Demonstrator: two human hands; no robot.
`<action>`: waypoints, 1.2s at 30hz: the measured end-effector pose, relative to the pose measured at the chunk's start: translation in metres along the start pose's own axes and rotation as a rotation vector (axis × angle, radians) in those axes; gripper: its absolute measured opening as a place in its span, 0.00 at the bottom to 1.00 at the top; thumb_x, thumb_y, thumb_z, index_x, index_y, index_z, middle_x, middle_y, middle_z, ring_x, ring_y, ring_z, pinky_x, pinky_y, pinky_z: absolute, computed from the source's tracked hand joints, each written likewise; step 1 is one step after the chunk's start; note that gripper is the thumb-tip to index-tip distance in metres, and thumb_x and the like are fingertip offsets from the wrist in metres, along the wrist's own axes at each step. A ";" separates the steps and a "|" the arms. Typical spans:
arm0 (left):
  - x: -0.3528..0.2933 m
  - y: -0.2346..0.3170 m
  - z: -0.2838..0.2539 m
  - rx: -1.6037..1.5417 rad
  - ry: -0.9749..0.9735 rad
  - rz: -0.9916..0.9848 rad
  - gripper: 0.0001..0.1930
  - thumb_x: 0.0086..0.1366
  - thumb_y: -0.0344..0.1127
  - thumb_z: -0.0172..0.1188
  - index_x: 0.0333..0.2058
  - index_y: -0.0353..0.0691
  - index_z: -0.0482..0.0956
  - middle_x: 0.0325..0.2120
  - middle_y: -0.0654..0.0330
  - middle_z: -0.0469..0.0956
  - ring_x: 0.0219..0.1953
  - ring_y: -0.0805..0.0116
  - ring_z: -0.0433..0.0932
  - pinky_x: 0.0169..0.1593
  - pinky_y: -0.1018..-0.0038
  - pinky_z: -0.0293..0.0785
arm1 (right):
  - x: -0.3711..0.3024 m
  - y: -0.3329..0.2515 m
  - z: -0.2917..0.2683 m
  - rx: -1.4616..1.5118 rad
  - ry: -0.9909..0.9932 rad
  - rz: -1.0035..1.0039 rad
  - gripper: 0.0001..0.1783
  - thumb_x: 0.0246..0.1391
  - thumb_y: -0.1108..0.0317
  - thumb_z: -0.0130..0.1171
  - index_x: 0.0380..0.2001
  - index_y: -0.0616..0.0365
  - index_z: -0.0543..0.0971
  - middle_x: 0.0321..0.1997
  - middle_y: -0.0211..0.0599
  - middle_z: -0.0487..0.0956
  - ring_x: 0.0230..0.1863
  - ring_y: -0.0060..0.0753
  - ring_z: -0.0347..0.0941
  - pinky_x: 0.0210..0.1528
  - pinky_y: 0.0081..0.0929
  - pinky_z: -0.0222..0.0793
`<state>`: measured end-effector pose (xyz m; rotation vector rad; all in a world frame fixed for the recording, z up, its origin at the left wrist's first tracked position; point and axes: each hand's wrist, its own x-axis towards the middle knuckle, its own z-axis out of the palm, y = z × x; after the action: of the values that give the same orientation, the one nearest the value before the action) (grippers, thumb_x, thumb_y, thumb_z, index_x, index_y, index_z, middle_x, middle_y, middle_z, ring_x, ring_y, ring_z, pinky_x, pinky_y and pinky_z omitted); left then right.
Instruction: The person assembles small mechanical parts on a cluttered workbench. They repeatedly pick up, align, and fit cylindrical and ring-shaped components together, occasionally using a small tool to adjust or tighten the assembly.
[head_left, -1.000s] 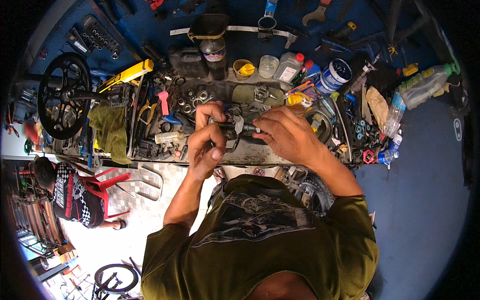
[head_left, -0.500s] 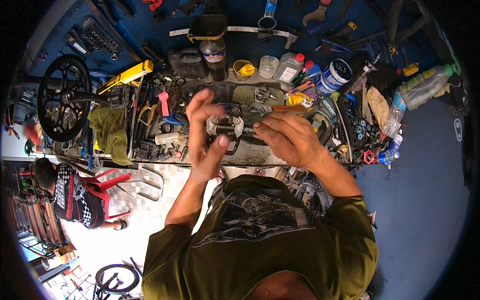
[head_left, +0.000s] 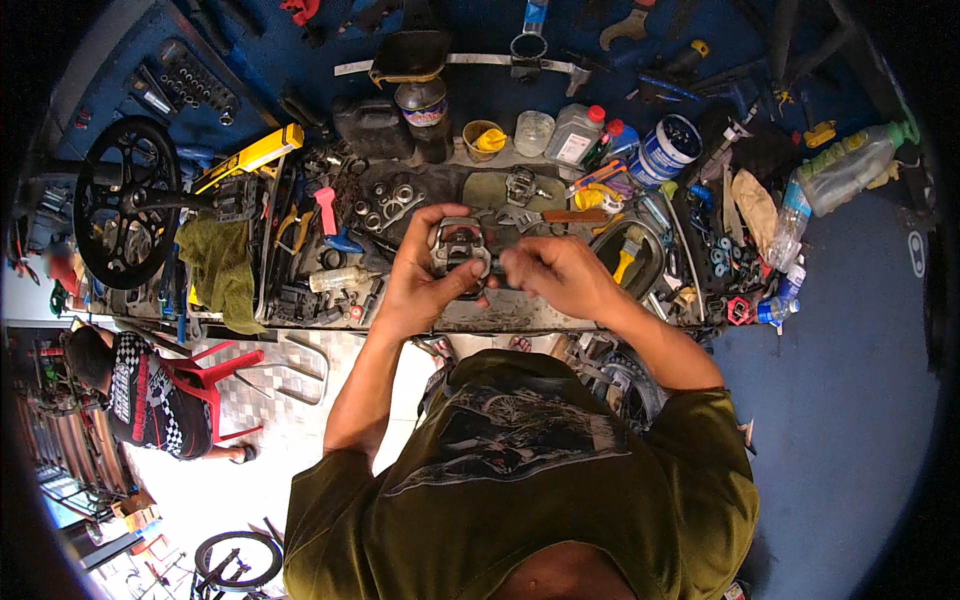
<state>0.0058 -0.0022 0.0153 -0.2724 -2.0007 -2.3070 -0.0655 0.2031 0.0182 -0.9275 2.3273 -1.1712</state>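
Note:
Over the front of the workbench, my left hand (head_left: 412, 290) is wrapped round a silver-and-black bicycle pedal (head_left: 461, 245), thumb across its near side. My right hand (head_left: 560, 275) has its fingers curled together at the pedal's axle end; motion smears the fingertips, and they hide most of the axle. Behind the held pedal, a similar pedal (head_left: 522, 186) lies on the bench. An adjustable wrench (head_left: 520, 217) with a brown handle rests just beyond my hands. Right of them, a yellow-handled brush (head_left: 627, 258) lies in a dark oval tray (head_left: 652, 284).
A pink-handled tool (head_left: 326, 208), a clear bottle (head_left: 338, 279) and loose metal parts crowd the left bench. Jars and a blue-white tub (head_left: 668, 152) line the back. A crankset (head_left: 128, 205) stands far left. A person (head_left: 150, 395) sits on a red chair (head_left: 205, 385) behind left.
My left hand has closed from open beside the pedal to wrapped round it. The pedal has turned to show its broad face. My right hand stays at the axle end, its fingers moving.

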 end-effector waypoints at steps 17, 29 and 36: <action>-0.035 -0.036 -0.015 0.034 -0.001 -0.159 0.22 0.61 0.24 0.61 0.53 0.40 0.65 0.39 0.61 0.73 0.40 0.74 0.73 0.39 0.79 0.74 | -0.020 0.034 0.045 -0.567 0.124 -0.559 0.16 0.53 0.50 0.59 0.30 0.52 0.76 0.33 0.31 0.75 0.35 0.36 0.76 0.30 0.34 0.73; -0.040 -0.065 -0.001 -0.186 0.139 -0.353 0.18 0.65 0.32 0.59 0.51 0.38 0.65 0.37 0.60 0.73 0.25 0.72 0.76 0.19 0.75 0.74 | -0.021 0.050 0.068 -0.309 0.182 -0.483 0.13 0.55 0.59 0.60 0.30 0.57 0.74 0.25 0.36 0.68 0.23 0.42 0.68 0.27 0.34 0.68; -0.029 -0.060 -0.012 -0.098 0.265 -0.292 0.18 0.65 0.32 0.58 0.51 0.40 0.64 0.38 0.59 0.73 0.25 0.68 0.78 0.19 0.73 0.75 | 0.005 0.063 0.044 0.184 -0.071 -0.201 0.12 0.59 0.60 0.56 0.39 0.57 0.75 0.31 0.40 0.77 0.32 0.48 0.74 0.35 0.35 0.69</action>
<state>0.0224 -0.0070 -0.0502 0.3267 -1.9044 -2.4522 -0.0680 0.2017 -0.0585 -1.1347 2.0675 -1.3808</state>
